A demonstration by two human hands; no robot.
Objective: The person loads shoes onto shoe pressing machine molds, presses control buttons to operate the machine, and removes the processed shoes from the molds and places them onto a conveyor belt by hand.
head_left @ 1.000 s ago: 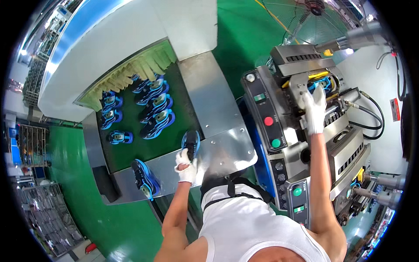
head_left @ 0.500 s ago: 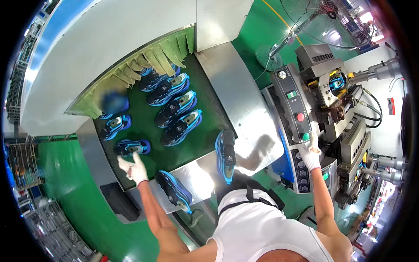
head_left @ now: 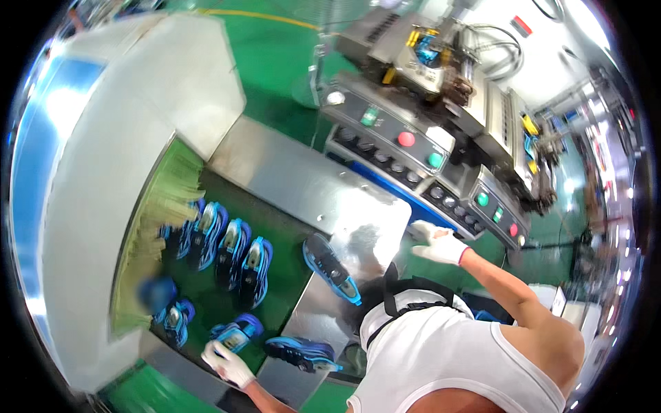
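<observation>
**Left hand (head_left: 227, 363) beside a blue shoe (head_left: 236, 333)**

At the lower left of the frame, the white-gloved left hand is right at the shoe's end, fingers bent; whether they grip it I cannot tell. The shoe, long and rounded, shows bright blue edging, a paler opening and a purple-blue side, lying on the dark green surface (head_left: 286, 265). Right of centre, the right hand (head_left: 438, 244) has its fingers loosely apart near the smooth, shiny metal table (head_left: 275, 162). Ragged yellow-green strips (head_left: 148, 248) hang at left.

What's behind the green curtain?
At the edge of the curtain, a shoe shows only in part. Anything deeper is covered by the strips; can't tell if more shoes are there.
</observation>
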